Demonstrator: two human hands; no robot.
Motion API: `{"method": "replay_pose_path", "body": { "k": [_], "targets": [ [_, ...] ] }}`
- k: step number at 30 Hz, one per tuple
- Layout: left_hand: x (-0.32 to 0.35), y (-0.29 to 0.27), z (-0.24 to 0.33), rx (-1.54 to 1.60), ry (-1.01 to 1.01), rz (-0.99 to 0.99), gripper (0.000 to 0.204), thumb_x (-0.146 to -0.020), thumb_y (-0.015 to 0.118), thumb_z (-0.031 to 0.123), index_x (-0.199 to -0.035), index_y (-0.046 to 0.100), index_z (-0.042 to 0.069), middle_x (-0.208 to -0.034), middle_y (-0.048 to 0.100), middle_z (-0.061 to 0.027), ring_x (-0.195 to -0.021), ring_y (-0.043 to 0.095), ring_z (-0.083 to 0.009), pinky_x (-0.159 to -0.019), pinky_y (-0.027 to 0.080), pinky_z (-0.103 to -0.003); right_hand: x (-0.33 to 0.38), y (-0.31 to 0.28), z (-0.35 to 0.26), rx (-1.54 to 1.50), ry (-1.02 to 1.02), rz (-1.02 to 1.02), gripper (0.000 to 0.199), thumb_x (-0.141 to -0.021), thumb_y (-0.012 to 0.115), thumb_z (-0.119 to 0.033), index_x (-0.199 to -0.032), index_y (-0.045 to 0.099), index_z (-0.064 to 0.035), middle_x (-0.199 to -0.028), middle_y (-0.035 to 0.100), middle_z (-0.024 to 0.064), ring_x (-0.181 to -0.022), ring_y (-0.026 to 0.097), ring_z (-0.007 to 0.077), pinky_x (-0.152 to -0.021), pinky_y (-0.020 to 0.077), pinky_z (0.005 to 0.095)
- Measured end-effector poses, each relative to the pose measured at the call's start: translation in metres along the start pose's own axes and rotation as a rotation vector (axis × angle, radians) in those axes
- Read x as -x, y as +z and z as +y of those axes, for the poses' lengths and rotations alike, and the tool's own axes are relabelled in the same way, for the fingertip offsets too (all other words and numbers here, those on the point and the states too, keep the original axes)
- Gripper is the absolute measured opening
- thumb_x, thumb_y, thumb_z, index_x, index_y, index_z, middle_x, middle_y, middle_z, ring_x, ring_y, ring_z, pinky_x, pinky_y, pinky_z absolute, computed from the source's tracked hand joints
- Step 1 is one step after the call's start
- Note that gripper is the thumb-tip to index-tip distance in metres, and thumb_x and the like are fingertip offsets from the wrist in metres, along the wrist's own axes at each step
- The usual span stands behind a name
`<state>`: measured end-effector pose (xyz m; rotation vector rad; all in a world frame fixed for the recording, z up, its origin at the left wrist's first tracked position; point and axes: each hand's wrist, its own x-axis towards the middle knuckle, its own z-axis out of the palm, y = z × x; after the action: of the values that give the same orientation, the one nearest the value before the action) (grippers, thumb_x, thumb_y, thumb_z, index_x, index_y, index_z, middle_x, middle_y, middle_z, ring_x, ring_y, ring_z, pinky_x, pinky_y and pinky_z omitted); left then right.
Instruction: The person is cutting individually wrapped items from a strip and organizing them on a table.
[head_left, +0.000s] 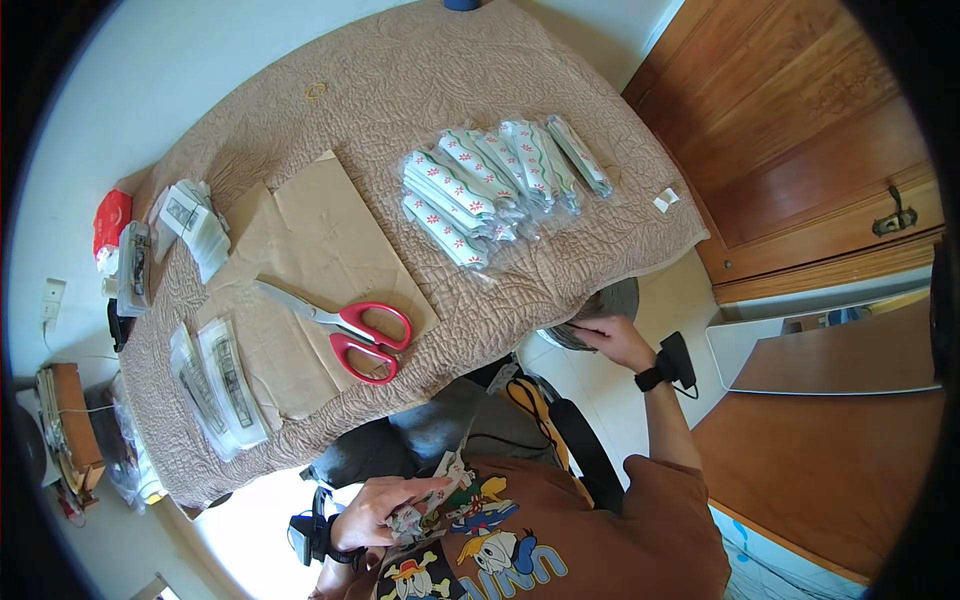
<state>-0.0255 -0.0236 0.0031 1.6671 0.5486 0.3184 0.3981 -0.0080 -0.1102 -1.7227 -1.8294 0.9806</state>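
Note:
My left hand (378,512) is closed on a crumpled white wrapper (437,492) with red and green print, held against my shirt above my lap. Past the bed's near right edge, my right hand (618,342) is lowered at a dark grey round thing (622,298) partly hidden by the bedspread. Its fingers are drawn together there; what they hold, if anything, does not show. Red-handled scissors (372,335) lie partly spread on a flattened cardboard sheet (320,235). Several white packets (470,190) with red flowers and green lines, in clear plastic, lie beyond the cardboard.
Clear-wrapped printed strips (222,385) and a stack of white packets (195,225) lie at the left. Beside them stand a clear box (134,268) and a red package (112,222). A white scrap (666,199) lies near the right edge. Wooden doors (790,130) stand at right.

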Motion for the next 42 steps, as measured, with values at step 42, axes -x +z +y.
{"method": "replay_pose_path", "body": {
  "k": [42],
  "targets": [
    [0.042, -0.046, 0.094, 1.767, 0.856, -0.757, 0.020, -0.084, 0.051, 0.019, -0.092, 0.054, 0.001, -0.077, 0.057, -0.0083, -0.066, 0.053, -0.0203, -0.060, 0.043, -0.031, -0.084, 0.144, 0.112, -0.062, 0.131, 0.034, 0.038, -0.089, 0.044, -0.032, -0.118, 0.049, -0.0081, -0.112, 0.055, 0.0154, -0.102, 0.054, 0.0268, -0.087, 0.0392, 0.0381]
  ]
}}
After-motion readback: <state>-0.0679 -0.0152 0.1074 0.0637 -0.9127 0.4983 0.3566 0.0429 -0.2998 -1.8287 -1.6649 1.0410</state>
